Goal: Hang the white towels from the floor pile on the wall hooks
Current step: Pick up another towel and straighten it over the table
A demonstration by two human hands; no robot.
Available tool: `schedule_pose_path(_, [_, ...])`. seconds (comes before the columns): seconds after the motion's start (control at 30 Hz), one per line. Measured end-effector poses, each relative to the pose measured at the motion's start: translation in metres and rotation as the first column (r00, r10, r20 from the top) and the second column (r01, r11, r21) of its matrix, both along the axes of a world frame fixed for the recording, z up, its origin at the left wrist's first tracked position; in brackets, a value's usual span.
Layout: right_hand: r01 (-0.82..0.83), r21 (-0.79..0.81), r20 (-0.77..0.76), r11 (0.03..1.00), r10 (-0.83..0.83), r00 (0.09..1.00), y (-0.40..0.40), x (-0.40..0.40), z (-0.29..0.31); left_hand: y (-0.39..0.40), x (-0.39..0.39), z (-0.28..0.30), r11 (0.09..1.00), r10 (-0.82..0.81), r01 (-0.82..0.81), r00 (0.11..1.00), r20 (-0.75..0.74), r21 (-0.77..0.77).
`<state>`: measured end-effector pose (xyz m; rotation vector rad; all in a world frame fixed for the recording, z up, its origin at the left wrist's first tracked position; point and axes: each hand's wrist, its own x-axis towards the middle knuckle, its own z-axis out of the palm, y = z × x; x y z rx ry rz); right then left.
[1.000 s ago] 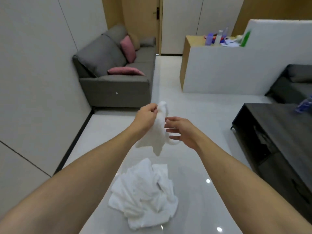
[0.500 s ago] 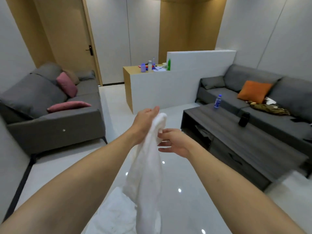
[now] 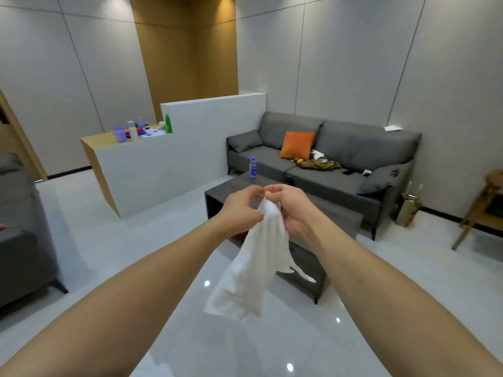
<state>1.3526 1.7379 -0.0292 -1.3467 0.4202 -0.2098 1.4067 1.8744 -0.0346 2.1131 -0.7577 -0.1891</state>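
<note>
A white towel [image 3: 253,268] hangs in the air in front of me, bunched at its top and spreading out below. My left hand [image 3: 239,210] and my right hand [image 3: 290,208] both pinch its top edge, close together at chest height. A small white corner of the floor pile [image 3: 160,370] shows at the bottom edge between my forearms; the rest of the pile is out of view. No wall hooks are visible.
A dark low coffee table [image 3: 334,213] with a blue bottle [image 3: 253,167] stands right behind my hands. Behind it a grey sofa [image 3: 340,164] lines the right wall. A white counter [image 3: 152,167] is at centre left, another grey sofa [image 3: 19,235] at far left, a wooden stool [image 3: 484,208] at far right.
My view swung right and upward, away from the floor pile. The towel rose with my hands, and my right hand closed on its top beside the left.
</note>
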Motion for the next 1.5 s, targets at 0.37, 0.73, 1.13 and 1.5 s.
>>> schedule_pose_path(0.37, [-0.171, -0.671, -0.313, 0.722, -0.066, 0.947, -0.287, -0.092, -0.013, -0.278, -0.031, -0.001, 0.985, -0.142, 0.125, 0.98, -0.143, -0.122])
schedule_pose_path(0.73, [0.218, -0.77, -0.037, 0.6, -0.384, 0.923, -0.478, -0.092, -0.033, -0.512, -0.017, -0.036, 0.798, -0.577, 0.599, 0.789, -0.211, 0.061])
schedule_pose_path(1.13, [0.22, -0.743, -0.087, 0.632, -0.417, 0.905, -0.708, 0.023, 0.006, -0.745, 0.122, 0.003, 0.707, -0.686, 0.707, 0.689, -0.236, 0.008])
schedule_pose_path(1.5, [0.145, -0.541, -0.034, 0.828, -0.194, 0.98, -0.863, 0.142, -0.004, -0.87, 0.236, 0.001, 0.9, -0.427, 0.365, 0.849, -0.311, -0.239])
